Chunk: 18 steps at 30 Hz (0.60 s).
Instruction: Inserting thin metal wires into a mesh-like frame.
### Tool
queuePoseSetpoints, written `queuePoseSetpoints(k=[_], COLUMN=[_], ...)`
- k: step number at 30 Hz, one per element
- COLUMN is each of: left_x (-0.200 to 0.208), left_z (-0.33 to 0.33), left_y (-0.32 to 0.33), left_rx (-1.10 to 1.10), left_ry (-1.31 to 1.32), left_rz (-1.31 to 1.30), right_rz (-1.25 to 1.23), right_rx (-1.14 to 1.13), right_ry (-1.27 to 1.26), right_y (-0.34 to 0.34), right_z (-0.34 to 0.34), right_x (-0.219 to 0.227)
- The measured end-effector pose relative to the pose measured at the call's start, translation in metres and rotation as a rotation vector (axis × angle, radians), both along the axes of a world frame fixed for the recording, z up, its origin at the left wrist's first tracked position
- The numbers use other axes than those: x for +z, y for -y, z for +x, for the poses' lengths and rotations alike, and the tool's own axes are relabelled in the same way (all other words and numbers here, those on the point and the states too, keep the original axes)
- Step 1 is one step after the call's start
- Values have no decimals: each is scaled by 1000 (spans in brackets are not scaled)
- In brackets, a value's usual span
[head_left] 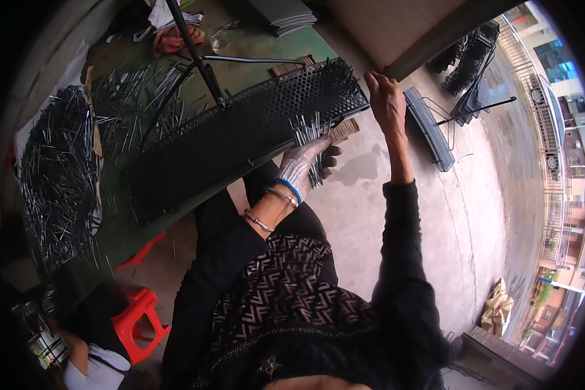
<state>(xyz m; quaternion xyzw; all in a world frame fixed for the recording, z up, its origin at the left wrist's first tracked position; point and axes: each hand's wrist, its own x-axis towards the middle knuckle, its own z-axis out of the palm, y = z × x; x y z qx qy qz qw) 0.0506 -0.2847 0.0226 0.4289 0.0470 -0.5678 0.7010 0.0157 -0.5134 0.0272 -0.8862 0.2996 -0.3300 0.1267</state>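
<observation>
My left hand [299, 166], in a worn pale glove with dark fingertips, is closed around a bunch of thin metal rods [309, 129] at the near edge of a long black perforated metal panel [240, 120]. Dark rods stand crowded in the holes at the panel's right end. My bare right hand [387, 97] is raised just beyond that end, its fingers curled in a pinch. Whatever it may hold is too small to tell. A piece of corrugated cardboard [344, 131] shows under the panel, beside my left hand.
Loose rods [133, 97] lie scattered on the green table [260, 68], with a large heap of rods [58, 169] at the left. A black metal stand [198, 58] rises behind the panel. A red stool [140, 322] is at lower left, near another person's arm [78, 354]. Another panel [429, 130] stands on the floor.
</observation>
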Motion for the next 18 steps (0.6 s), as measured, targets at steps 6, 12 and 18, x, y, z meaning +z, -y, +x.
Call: queuePoseSetpoints(k=[6, 12, 18], left_x=[-4, -12, -29], left_z=[0, 2, 2], left_y=[1, -3, -6], left_rx=[-38, 27, 101], left_ry=[54, -96, -139], left_rz=[68, 58, 47], right_rz=[886, 527, 223], right_rx=[537, 143, 11], right_ry=[-78, 206, 378], right_y=[-69, -43, -4], right_z=[-31, -40, -15], right_x=[23, 21, 15])
